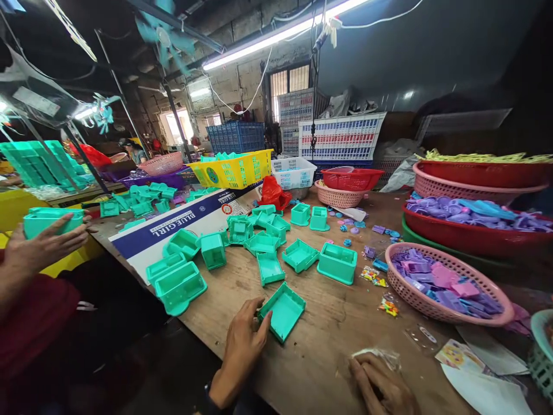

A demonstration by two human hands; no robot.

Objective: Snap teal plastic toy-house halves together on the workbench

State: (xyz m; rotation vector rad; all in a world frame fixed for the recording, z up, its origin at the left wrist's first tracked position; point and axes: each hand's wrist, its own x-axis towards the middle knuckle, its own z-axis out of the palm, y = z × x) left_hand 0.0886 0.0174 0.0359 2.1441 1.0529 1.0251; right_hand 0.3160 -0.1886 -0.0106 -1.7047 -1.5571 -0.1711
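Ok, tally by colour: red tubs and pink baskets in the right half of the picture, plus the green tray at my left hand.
Red tubs: 3
Pink baskets: 3
Green tray at your left hand: 1
Total: 7

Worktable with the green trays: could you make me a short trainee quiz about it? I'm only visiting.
1. Which of the camera wearer's own hands is at the green tray closest to them?
2. True or false: clear plastic lies at the wearer's right hand.
3. The basket of purple and pink pieces is: A) yellow, B) pink, C) white.

Key: 1. The left hand. 2. True. 3. B.
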